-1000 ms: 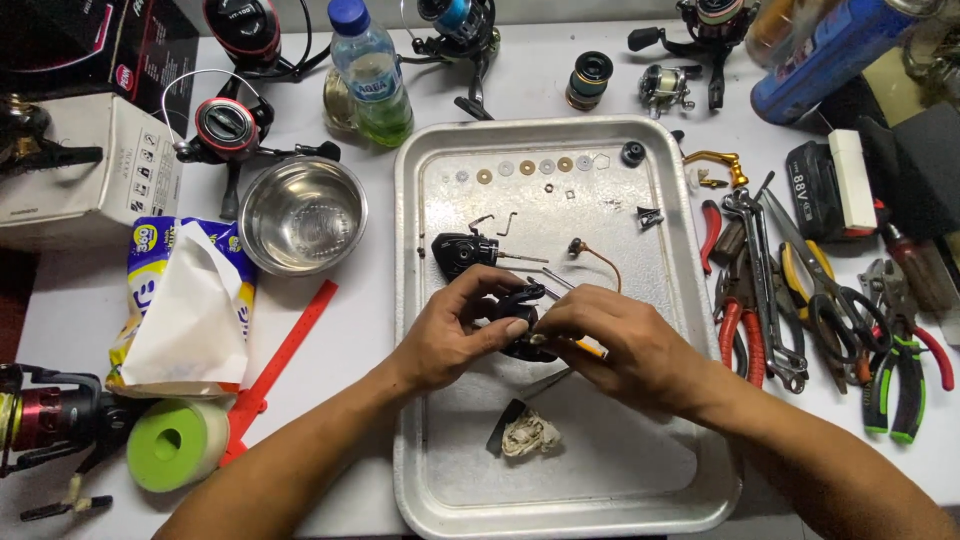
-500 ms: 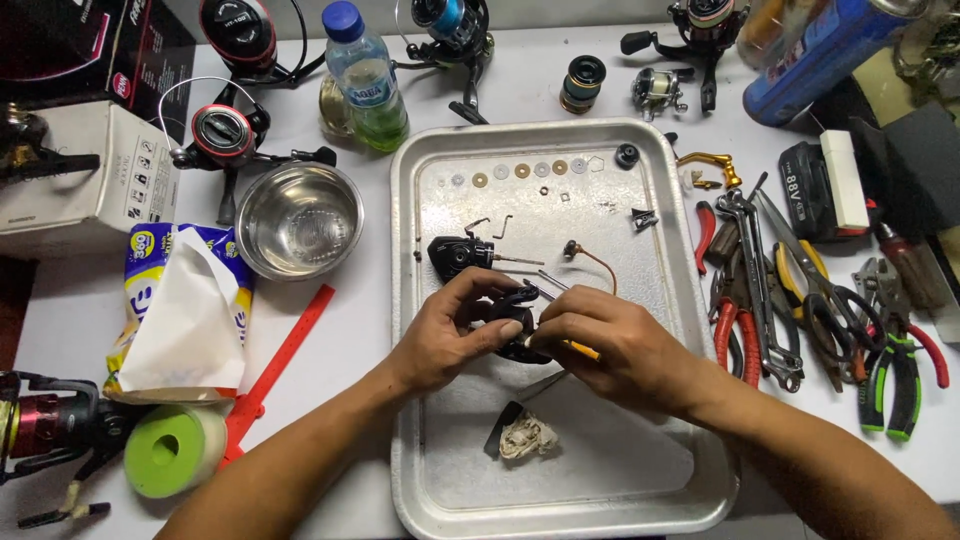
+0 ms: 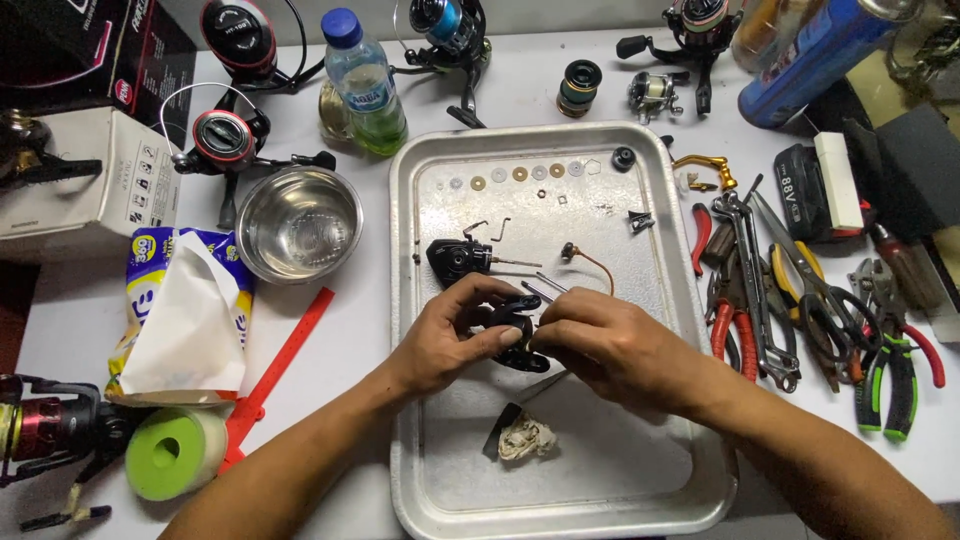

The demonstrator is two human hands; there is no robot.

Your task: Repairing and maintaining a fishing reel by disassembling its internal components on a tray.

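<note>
Black reel body sits pinched between both hands above the middle of the metal tray. Left hand curls closed around its left side; right hand grips its right edge with closed fingertips. Another black part lies just beyond, toward the far side.

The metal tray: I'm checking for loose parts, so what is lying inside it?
Inside the metal tray: a row of washers, a black reel part and a crumpled rag. Both hands' fingers cover most of the black piece they hold.
</note>
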